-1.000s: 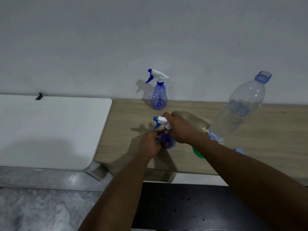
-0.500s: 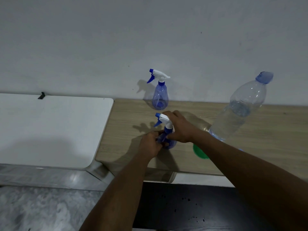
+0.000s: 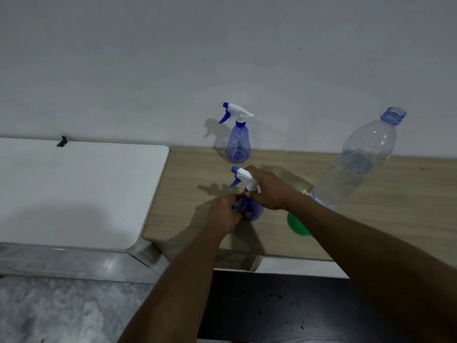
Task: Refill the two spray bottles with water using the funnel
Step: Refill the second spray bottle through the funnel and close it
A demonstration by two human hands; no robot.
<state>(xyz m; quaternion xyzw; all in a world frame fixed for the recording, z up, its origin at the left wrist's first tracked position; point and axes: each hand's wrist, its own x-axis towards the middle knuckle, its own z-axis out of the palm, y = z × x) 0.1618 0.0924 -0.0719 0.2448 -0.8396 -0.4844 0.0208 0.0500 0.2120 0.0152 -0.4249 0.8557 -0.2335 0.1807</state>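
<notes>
A small blue spray bottle [image 3: 254,211] stands near the front of the wooden table [image 3: 395,199]. My left hand [image 3: 223,215] grips its body. My right hand [image 3: 268,189] grips its white and blue trigger head [image 3: 241,175] at the neck. A second blue spray bottle [image 3: 238,142] with its head on stands upright at the wall behind. A large clear water bottle [image 3: 356,164], uncapped and about half full, stands to the right. The green funnel [image 3: 296,225] lies on the table, partly hidden by my right forearm.
A white table [image 3: 74,191] adjoins the wooden one on the left. A plain wall rises right behind both. Below the front edge are a dark surface [image 3: 284,305] and marbled floor [image 3: 61,313].
My right hand has shifted round the trigger head, whose nozzle now sits a little higher and more tilted. My left hand keeps its hold on the bottle body. The view moved slightly.
</notes>
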